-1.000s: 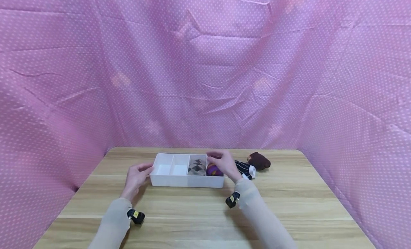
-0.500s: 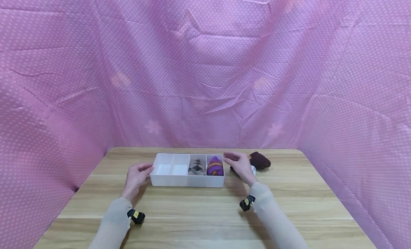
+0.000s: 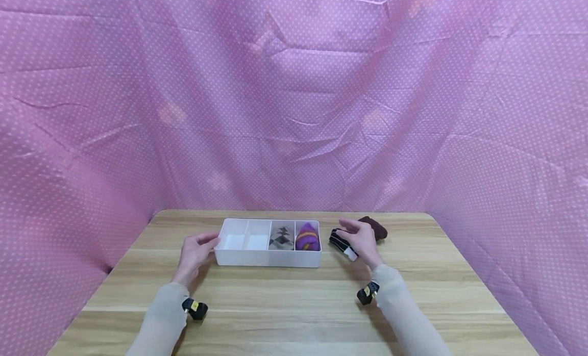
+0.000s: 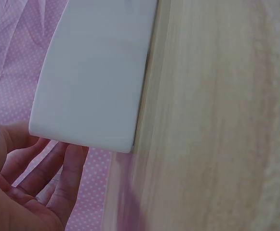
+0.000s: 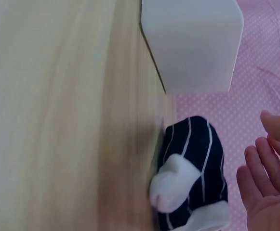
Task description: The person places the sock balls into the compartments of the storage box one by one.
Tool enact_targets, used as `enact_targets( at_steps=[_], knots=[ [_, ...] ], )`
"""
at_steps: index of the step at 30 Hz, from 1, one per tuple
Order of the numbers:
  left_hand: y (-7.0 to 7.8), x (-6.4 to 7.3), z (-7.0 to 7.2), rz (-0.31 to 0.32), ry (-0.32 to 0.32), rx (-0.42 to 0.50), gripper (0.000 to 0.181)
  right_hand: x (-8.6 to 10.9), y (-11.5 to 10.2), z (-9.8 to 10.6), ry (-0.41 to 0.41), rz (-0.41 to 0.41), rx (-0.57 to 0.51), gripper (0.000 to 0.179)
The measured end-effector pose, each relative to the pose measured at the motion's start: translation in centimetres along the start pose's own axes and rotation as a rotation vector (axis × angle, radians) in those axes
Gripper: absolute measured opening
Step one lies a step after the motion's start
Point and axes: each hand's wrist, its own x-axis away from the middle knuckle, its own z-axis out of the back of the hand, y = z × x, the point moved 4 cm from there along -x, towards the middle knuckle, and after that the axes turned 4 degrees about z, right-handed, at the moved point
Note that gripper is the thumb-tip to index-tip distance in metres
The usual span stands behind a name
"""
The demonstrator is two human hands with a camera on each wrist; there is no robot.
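A white divided box (image 3: 268, 259) stands on the table. My left hand (image 3: 195, 254) rests its fingers against the box's left end, as the left wrist view also shows from below the white end wall (image 4: 89, 82). In the box's right compartments lie a grey argyle sock (image 3: 281, 238) and, at the far right, a purple sock (image 3: 307, 237) with orange stripes. My right hand (image 3: 361, 239) hovers with loosely spread fingers beside a black sock (image 5: 197, 154) with white stripes, touching nothing visible. Behind that hand lies a dark maroon sock (image 3: 377, 228), partly hidden.
The box's two left compartments (image 3: 234, 241) show bare white floors. Wooden tabletop (image 3: 275, 310) stretches in front of the box. Pink dotted cloth (image 3: 294, 116) hangs behind and at both sides of the table.
My right hand has drawn away from the purple sock in the box and moved right, over to the black striped sock. My left hand keeps its place at the box.
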Motion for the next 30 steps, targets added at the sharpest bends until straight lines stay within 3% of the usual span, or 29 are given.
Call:
enact_targets(
  at_steps=[4,16,30],
  knots=[
    [-0.2,-0.2,0.0,0.008,-0.009,0.003,0.036,0.0,0.7,0.3,0.001,-0.010,0.062,0.043],
    [-0.1,-0.8,0.0,-0.003,-0.009,0.014,0.036,0.1,1.7,0.1,-0.119,-0.027,0.108,0.050],
    [0.1,-1.6,0.1,0.020,-0.013,-0.010,0.036,-0.3,2.7,-0.4,-0.149,-0.036,0.151,0.056]
  ],
)
